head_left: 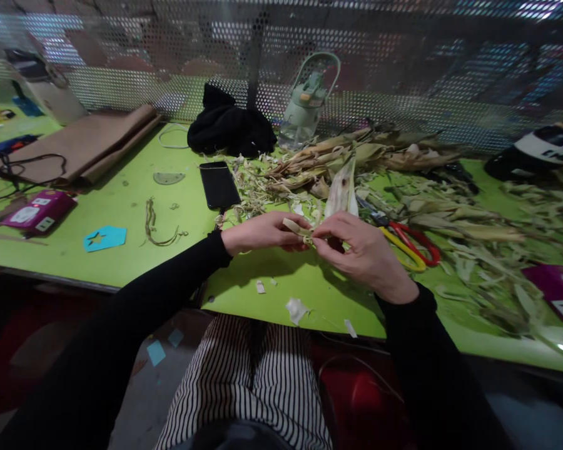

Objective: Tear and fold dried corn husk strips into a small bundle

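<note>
Both my hands meet above the green table (244,284), near its front edge. Between them is a narrow, pale strip of corn husk (296,229), bent where the fingers meet. My left hand (274,231) is closed on the strip's left part. Thumb and fingertips of my right hand (356,247) pinch its other end. A wider dried husk piece (342,190) rises just behind the right hand, its lower end hidden by the fingers. Right of that hand lie scissors with red and yellow handles (415,250), their blades partly under husk scraps.
A heap of dried husks (356,153) spreads behind and to the right. A black phone (219,185), black cloth (232,128) and green bottle (304,106) stand or lie at the back. To the left are a blue star cut-out (106,238), purple power strip (40,212) and brown folder (75,147).
</note>
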`<state>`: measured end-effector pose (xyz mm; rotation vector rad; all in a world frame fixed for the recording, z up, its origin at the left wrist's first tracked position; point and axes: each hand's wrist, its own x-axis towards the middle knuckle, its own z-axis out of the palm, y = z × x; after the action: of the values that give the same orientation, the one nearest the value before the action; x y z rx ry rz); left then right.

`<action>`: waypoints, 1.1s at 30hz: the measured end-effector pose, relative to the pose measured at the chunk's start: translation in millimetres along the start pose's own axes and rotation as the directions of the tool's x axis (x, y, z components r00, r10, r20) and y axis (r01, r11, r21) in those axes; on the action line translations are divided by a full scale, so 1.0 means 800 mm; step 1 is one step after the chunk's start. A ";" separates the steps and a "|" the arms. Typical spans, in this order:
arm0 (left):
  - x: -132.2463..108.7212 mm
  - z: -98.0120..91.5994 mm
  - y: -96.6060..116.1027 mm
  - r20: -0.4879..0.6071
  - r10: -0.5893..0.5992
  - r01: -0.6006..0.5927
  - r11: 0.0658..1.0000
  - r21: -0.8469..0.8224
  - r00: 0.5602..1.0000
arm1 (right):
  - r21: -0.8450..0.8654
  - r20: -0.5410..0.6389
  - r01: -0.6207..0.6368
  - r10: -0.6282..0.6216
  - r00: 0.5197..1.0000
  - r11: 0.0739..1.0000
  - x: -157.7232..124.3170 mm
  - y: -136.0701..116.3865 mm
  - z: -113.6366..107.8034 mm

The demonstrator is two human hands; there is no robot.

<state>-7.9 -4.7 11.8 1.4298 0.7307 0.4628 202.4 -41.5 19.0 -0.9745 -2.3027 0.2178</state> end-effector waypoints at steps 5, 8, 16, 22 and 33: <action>0.003 -0.003 -0.006 0.070 0.016 -0.018 0.999 0.028 0.997 | 0.022 0.086 0.049 -0.051 0.995 0.999 -0.002 0.006 0.002; 0.003 -0.003 -0.007 0.058 0.035 -0.036 0.999 0.017 0.998 | 0.024 0.042 -0.001 0.000 0.999 1.000 -0.002 0.004 0.005; -0.001 0.001 -0.002 0.032 0.068 -0.062 0.986 -0.156 0.997 | 0.013 -0.015 0.035 -0.035 0.999 0.999 -0.001 -0.001 0.004; 0.001 0.001 -0.002 0.005 0.078 -0.075 0.977 -0.200 0.997 | 0.058 -0.180 -0.078 0.087 0.980 0.995 -0.001 -0.002 0.003; -0.001 0.007 0.001 -0.038 0.000 -0.014 0.935 -0.353 0.999 | -0.008 -0.255 -0.044 0.041 0.966 0.999 -0.003 -0.008 0.010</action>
<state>-4.5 -8.7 12.8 1.0879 0.6346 0.5958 194.8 -47.3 13.8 -0.9977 -2.0529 0.0881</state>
